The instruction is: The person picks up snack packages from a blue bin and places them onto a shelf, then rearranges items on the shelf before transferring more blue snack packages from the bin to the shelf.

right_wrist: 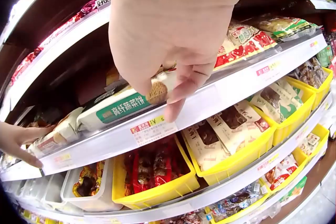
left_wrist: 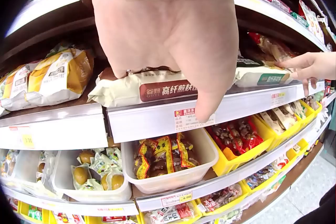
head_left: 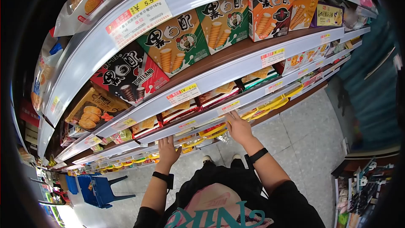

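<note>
On the middle shelf [right_wrist: 247,79], right hand [right_wrist: 173,29] pinches one end of green packet [right_wrist: 113,112], which lies lengthwise along the edge. Left hand [left_wrist: 163,35] covers brown packet [left_wrist: 157,91] alongside; cannot tell if its fingers grip.

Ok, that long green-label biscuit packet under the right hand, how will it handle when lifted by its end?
The green-label biscuit packet looks like a soft film sleeve, so it probably sags if the right hand lifts it by the end. Its glossy wrap may be slippery. The biscuit pictured suggests fragile contents.

Outstretched left hand [head_left: 168,152], right hand [head_left: 239,127]
</note>
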Tool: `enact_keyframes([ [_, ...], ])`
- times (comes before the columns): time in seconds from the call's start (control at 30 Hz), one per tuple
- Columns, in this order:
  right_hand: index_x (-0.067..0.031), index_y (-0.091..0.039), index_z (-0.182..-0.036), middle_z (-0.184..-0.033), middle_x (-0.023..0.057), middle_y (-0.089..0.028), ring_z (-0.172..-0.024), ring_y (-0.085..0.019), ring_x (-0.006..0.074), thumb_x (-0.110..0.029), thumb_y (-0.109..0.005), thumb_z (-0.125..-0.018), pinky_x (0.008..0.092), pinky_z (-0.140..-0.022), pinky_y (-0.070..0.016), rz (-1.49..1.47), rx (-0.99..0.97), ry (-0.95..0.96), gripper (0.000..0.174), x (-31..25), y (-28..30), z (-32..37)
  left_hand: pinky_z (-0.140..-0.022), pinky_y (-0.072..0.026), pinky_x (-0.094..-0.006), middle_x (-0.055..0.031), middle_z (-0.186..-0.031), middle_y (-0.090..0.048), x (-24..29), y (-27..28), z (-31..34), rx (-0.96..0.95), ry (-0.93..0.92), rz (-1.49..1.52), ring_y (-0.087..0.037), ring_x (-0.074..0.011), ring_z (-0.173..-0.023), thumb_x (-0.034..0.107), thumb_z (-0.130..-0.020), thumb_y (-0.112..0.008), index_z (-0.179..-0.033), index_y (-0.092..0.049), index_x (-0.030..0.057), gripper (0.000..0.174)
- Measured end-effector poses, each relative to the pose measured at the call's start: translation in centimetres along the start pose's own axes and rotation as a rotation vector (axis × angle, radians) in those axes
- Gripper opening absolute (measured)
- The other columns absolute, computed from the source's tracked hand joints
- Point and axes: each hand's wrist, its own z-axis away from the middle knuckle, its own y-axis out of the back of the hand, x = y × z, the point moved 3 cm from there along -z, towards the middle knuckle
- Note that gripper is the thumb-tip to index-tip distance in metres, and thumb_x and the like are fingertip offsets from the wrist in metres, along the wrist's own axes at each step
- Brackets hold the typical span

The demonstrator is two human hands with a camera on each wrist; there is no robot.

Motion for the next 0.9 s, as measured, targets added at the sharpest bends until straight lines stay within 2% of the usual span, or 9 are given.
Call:
enact_keyframes([
  [0.17, -0.0154, -0.054, -0.132, -0.135, 0.0161, -0.052, -0.079, -0.067, 0.0322, -0.013, -0.058, -0.086, 0.0389, -0.069, -0.0565, -0.006, -0.001, -0.015, 0.046, 0.0, -0.1, -0.1, -0.115, -0.0204, -0.0524, -0.0279, -0.145, -0.031, 0.3, 0.2, 0.0, 0.0, -0.023, -0.024, -0.025, -0.0454, -0.137, 0.037, -0.075, -0.074, -0.145, -0.029, -0.0014, 0.091],
  [0.3, -0.0161, -0.053, -0.133, -0.136, 0.016, -0.051, -0.079, -0.067, 0.0313, -0.011, -0.059, -0.084, 0.0385, -0.068, -0.0564, 0.005, 0.018, -0.005, 0.049, 0.1, -0.4, 0.2, -0.115, -0.0208, -0.0528, -0.0292, -0.146, -0.029, 0.6, 0.4, 0.0, 0.01, -0.017, -0.035, -0.025, -0.0471, -0.137, 0.035, -0.073, -0.076, -0.147, -0.025, -0.0011, 0.096],
  [0.47, -0.0121, -0.049, -0.137, -0.144, 0.0125, -0.045, -0.084, -0.067, 0.0288, -0.008, -0.06, -0.081, 0.0378, -0.069, -0.0558, 0.061, 0.011, 0.007, 0.057, -0.4, -0.6, 0.8, -0.114, -0.0222, -0.053, -0.0304, -0.145, -0.028, 0.4, -0.1, 0.1, 0.045, -0.029, -0.034, -0.025, -0.0492, -0.136, 0.031, -0.071, -0.078, -0.148, -0.023, -0.001, 0.101],
  [0.57, -0.012, -0.047, -0.139, -0.145, 0.0127, -0.044, -0.09, -0.066, 0.0327, -0.009, -0.06, -0.082, 0.0386, -0.074, -0.0553, -0.039, -0.027, -0.038, 0.059, -1.0, -0.7, 1.6, -0.114, -0.0222, -0.0523, -0.0292, -0.145, -0.03, 0.3, 0.2, 0.0, 0.021, -0.015, -0.04, -0.025, -0.0477, -0.136, 0.031, -0.071, -0.078, -0.148, -0.024, -0.0011, 0.1],
  [0.67, -0.0119, -0.046, -0.139, -0.147, 0.0127, -0.042, -0.09, -0.066, 0.0325, -0.007, -0.06, -0.08, 0.0387, -0.074, -0.0552, -0.043, -0.033, -0.041, 0.061, -1.0, -0.7, 1.5, -0.115, -0.0223, -0.0503, -0.0267, -0.145, -0.033, 0.3, 0.2, -0.1, 0.011, -0.02, -0.035, -0.027, -0.0444, -0.136, 0.031, -0.072, -0.077, -0.148, -0.025, -0.0007, 0.097],
  [0.9, -0.0137, -0.044, -0.141, -0.148, 0.01, -0.041, -0.089, -0.066, 0.0319, -0.007, -0.061, -0.079, 0.0388, -0.073, -0.0553, -0.016, -0.022, -0.032, 0.065, -1.1, -0.8, 1.3, -0.114, -0.0244, -0.0501, -0.027, -0.144, -0.033, 0.1, 0.3, 0.0, 0.023, -0.045, -0.021, -0.028, -0.0448, -0.135, 0.031, -0.073, -0.077, -0.148, -0.025, 0.0006, 0.096],
])
